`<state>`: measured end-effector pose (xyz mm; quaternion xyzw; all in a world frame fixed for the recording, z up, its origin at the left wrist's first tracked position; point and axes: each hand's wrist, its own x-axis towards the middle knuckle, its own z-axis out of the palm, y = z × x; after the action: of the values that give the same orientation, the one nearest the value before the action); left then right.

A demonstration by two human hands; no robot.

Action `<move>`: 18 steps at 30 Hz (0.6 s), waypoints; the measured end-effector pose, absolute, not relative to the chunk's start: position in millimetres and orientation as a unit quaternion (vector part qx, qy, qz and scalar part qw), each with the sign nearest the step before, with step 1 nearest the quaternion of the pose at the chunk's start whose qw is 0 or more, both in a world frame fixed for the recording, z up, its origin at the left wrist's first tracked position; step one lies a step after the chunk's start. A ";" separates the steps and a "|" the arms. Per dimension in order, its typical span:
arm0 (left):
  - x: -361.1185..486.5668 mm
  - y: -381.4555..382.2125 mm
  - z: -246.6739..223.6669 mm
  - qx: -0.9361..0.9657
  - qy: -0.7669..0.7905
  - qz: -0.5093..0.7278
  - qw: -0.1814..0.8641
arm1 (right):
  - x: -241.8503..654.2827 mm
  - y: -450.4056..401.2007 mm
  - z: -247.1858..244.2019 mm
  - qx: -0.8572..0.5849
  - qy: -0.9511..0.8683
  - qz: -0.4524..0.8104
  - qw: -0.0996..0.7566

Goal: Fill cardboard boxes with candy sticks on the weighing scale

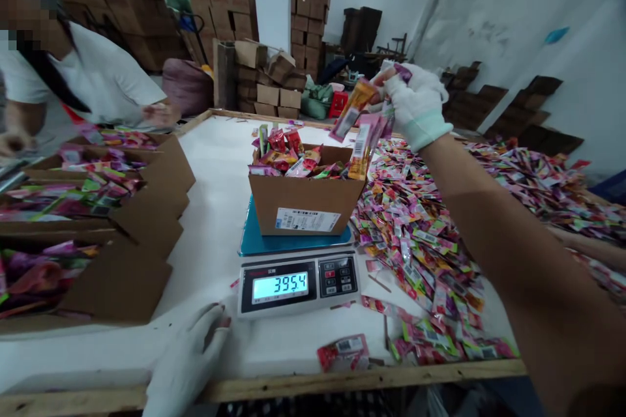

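Note:
My right hand [411, 101], in a white glove, is closed on several candy packets [359, 143] in pink and orange wrappers. They hang over the right rim of a cardboard box [308, 199]. Inside that box lie wrapped candies [283, 159]. The box stands on the blue pan of a digital scale [298, 283], whose display reads 395.4. At the table's front edge, my left hand [190, 355], also gloved, rests beside the scale with its fingers loosely extended and holding nothing.
A large pile of candy packets [415, 234] spreads to the right. Several filled cardboard boxes [141, 228] line the left, where a person [102, 71] in a white shirt stands. One red packet [343, 352] lies near the wooden table edge [293, 388]. Stacked cartons [310, 26] stand behind.

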<state>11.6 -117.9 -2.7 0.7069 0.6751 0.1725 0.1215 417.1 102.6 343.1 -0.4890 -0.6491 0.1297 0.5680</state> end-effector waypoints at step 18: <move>21.8 -121.3 4.9 0.690 0.677 0.201 0.157 | 507.2 34.1 294.7 -0.601 -0.788 -0.042 0.130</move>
<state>21.8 -121.3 4.9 0.6903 0.6770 0.2014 0.1567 507.2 34.1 294.7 -0.6009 -0.7876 -0.0419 0.1297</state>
